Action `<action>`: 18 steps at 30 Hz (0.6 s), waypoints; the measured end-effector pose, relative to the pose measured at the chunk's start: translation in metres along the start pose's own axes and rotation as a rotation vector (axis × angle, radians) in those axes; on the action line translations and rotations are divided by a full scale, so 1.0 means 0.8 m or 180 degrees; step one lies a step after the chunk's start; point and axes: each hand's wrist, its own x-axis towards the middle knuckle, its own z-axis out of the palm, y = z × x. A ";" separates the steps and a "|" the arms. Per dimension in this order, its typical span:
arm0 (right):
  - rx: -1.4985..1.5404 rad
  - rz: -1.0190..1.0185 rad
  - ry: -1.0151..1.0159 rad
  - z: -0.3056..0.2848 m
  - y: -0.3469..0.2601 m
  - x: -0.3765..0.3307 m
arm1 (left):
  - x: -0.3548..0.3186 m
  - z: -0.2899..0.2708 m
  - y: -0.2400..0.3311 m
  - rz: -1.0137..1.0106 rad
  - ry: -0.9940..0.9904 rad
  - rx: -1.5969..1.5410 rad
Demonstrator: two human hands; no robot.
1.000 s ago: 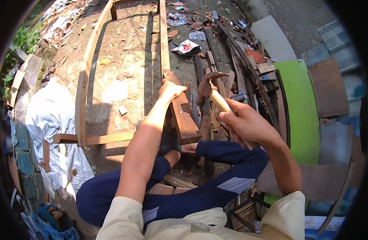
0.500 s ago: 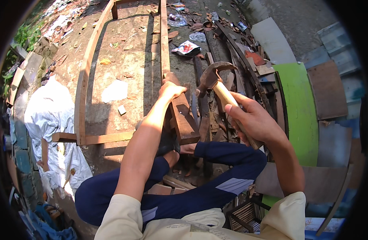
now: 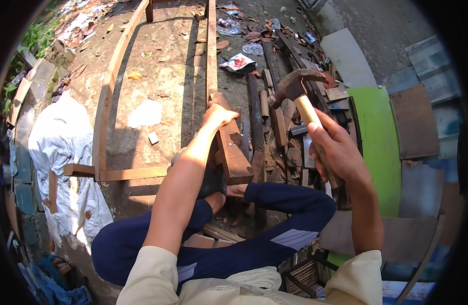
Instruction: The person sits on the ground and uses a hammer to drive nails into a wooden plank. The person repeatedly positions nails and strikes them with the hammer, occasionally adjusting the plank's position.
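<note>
My right hand (image 3: 338, 147) is wrapped round the wooden handle of a claw hammer (image 3: 308, 109). The hammer's dark, rusty head is raised to the right of a thick brown wooden beam (image 3: 234, 155), apart from it. My left hand (image 3: 220, 116) grips the far part of this beam, fingers closed over its side. The beam slopes toward me and ends near my feet. It meets a long thin rail of a wooden frame (image 3: 108, 84) lying out ahead on the ground. Just how beam and rail join is hidden by my left hand.
Scrap wood strips (image 3: 279, 114) lie heaped right of the beam. A green board (image 3: 373, 147) and other panels cover the right side. At left, a white cloth (image 3: 66, 157) is spread near a low wall. My crossed legs (image 3: 264, 239) are close below the beam.
The hammer in my right hand has moved up and to the right, away from the beam. My left hand stays on the beam in the same place.
</note>
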 end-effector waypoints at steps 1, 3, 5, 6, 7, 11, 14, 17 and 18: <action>0.0145 -0.0278 0.0241 -0.001 -0.006 0.003 | -0.004 -0.001 0.001 -0.0012 -0.0112 -0.0080; 0.0328 -0.0715 0.0564 -0.004 -0.022 0.013 | 0.003 0.005 0.000 0.0127 -0.0034 0.0018; 0.0427 -0.0961 0.0657 -0.001 -0.032 0.024 | 0.009 0.008 -0.002 0.0220 0.0010 0.0055; 0.0428 -0.1019 0.0578 0.008 -0.033 0.024 | 0.013 0.008 -0.004 0.0247 0.0011 0.0043; 0.0373 -0.0928 0.0515 0.023 -0.024 0.029 | 0.015 0.009 -0.006 0.0277 0.0011 0.0031; -0.1144 0.0463 -0.1059 0.023 -0.003 0.031 | 0.004 0.005 0.003 -0.0013 -0.0093 0.0158; -0.1170 0.0345 -0.0846 0.013 -0.041 0.021 | 0.000 0.002 -0.001 -0.0037 0.0018 0.0029; -0.0403 -0.0361 -0.0233 0.012 -0.061 0.018 | 0.000 0.005 -0.006 0.0112 -0.0072 -0.0167; -0.0160 -0.0644 -0.0043 0.015 -0.062 0.019 | -0.002 0.005 -0.004 0.0091 -0.0062 -0.0162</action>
